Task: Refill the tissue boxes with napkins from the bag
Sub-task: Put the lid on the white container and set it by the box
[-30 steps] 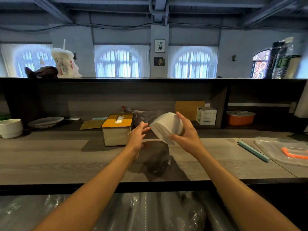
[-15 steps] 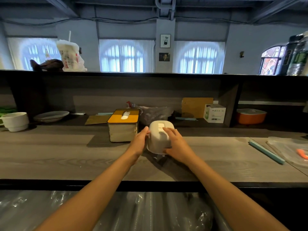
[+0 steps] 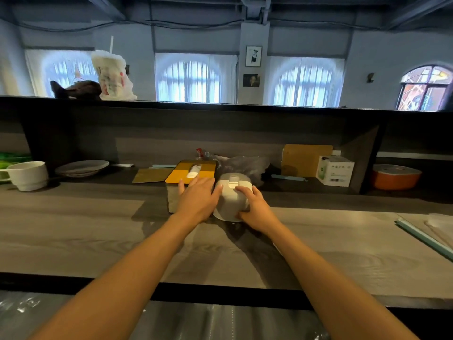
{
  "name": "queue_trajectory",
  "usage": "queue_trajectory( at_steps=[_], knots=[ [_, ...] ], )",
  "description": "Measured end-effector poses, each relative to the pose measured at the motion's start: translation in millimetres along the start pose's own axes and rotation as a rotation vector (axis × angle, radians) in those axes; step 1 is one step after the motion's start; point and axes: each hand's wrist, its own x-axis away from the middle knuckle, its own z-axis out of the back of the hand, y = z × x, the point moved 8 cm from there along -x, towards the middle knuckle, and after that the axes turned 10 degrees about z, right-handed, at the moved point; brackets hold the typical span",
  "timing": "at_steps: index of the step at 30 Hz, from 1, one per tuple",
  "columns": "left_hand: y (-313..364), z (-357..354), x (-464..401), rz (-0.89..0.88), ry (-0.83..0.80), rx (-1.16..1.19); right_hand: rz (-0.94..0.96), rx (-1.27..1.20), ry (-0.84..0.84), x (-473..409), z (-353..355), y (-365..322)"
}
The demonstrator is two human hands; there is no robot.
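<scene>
A round white tissue box (image 3: 231, 196) stands on the wooden counter (image 3: 343, 241), a napkin tip showing at its top slot. My right hand (image 3: 252, 207) grips its right side with curled fingers. My left hand (image 3: 197, 196) lies with straight fingers against the box's left side and over the front of the yellow-lidded square tissue box (image 3: 190, 175), which has a napkin poking from its slot. A crumpled clear plastic bag (image 3: 245, 165) sits just behind both boxes.
A white cup (image 3: 29, 175) and a plate (image 3: 82, 167) stand at the left. A small white carton (image 3: 334, 170), a brown board (image 3: 306, 159) and an orange bowl (image 3: 394, 176) sit under the shelf at right. A teal strip (image 3: 426, 238) lies at the right edge.
The white box, held tilted in the air a second ago, came down onto the counter and was pushed back beside the yellow-lidded box. My left hand moved onto that box's front.
</scene>
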Motion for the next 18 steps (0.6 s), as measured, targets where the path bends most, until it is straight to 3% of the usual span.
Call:
queue_trajectory(
  at_steps=[4,7,10,14,18],
  knots=[
    [-24.4,9.5,-7.8,0.013,0.103,0.132,0.031,0.018,-0.013,-14.9,-7.5,-1.8],
    [-29.9,13.9,-11.9,0.032,0.139,0.107,0.036,0.023,-0.040,-22.7,-14.8,-1.6],
    [-10.6,14.1,-11.7,-0.016,0.175,0.108,0.006,-0.145,0.078,-31.1,-4.6,3.7],
    [37.0,-2.7,-24.8,-0.076,0.060,0.299,-0.146,-0.333,0.423,-44.4,41.2,38.7],
    [65.7,-25.2,-61.3,0.039,-0.117,0.449,-0.263,-0.376,0.453,-75.8,62.8,71.8]
  ],
)
